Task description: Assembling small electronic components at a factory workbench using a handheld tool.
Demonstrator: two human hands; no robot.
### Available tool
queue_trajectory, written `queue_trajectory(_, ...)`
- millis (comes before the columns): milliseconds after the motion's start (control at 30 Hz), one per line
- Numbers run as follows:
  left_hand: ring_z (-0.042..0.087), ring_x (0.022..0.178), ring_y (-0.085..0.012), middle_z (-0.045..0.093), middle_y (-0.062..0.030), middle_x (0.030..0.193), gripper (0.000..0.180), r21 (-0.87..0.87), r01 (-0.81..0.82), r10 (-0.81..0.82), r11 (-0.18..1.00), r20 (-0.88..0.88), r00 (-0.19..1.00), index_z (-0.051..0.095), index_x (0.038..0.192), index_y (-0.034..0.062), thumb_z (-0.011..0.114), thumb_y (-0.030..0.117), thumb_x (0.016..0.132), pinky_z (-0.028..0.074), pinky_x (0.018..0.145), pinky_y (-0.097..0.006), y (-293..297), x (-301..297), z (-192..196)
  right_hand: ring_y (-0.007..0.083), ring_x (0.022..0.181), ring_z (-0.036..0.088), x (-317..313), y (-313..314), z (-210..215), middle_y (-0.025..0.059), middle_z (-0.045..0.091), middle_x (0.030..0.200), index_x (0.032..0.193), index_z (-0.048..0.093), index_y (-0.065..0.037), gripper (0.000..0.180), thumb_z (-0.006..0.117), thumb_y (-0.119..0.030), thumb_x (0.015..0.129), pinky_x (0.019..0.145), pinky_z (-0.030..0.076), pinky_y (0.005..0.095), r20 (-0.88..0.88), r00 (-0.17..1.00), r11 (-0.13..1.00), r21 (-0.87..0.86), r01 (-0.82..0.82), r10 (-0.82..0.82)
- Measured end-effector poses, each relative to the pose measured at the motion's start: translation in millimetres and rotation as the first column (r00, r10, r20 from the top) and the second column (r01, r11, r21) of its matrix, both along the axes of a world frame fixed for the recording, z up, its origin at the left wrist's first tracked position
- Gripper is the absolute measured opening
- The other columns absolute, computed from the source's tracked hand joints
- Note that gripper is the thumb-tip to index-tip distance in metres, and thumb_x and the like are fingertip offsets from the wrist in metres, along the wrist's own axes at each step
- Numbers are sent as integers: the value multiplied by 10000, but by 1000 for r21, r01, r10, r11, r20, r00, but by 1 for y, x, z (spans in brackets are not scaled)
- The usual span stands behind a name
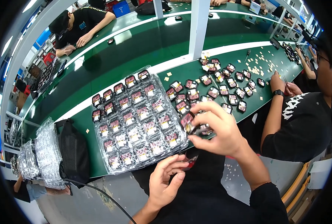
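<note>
The clear tray (pixel 136 119) at my left is nearly filled with small square parts. My left hand (pixel 166 181) hangs loosely curled below the table edge (pixel 98 172), holding nothing I can see. My right hand (pixel 218 130) pinches one part (pixel 187 121) over the tray's near corner. Loose parts (pixel 218 89) wait rightward; a neighbour's arm (pixel 272 112) crowds that side.

Beside the right hand (pixel 220 130), small black parts (pixel 186 120) with red-and-white faces fill a clear plastic tray (pixel 136 119) on the dark green tabletop (pixel 136 48), which is striped white; a black bag (pixel 73 149) lies farther left.
</note>
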State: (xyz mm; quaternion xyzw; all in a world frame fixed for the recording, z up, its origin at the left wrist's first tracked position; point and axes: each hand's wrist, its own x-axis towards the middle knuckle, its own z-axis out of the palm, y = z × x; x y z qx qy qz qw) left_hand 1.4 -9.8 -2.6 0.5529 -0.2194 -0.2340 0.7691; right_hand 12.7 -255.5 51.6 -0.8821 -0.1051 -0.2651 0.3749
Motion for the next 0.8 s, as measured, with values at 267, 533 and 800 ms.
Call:
queue_trajectory(267,641,1250,-270,534,-249,1463,663,-110,62,-66,992,-34,997,334,1552,-67,682,-39,988,561,1035,-393,-13,15,14,196,696,720,-51,31,-17,101,671,1273,1119,674,-68,467,875,-140,704,555,582,306,-85,985,981,-111,-162,153)
queue_trajectory(533,690,1129,-200,672,-189,1287,375,36,-48,49,998,-11,999,554,1374,-79,654,-36,1015,577,899,-291,-7,13,11,264,914,759,-61,41,-25,148,717,1214,1263,630,-10,642,931,-152,714,633,617,314,-215,970,993,23,-112,115)
queue_trajectory(800,728,939,-167,701,-151,1182,182,161,-62,70,985,-45,997,625,1164,-63,684,7,1007,640,756,-285,-2,15,11,217,764,773,-60,36,-24,129,707,1297,1333,613,-29,632,842,-99,749,639,632,322,-234,953,981,45,-189,194)
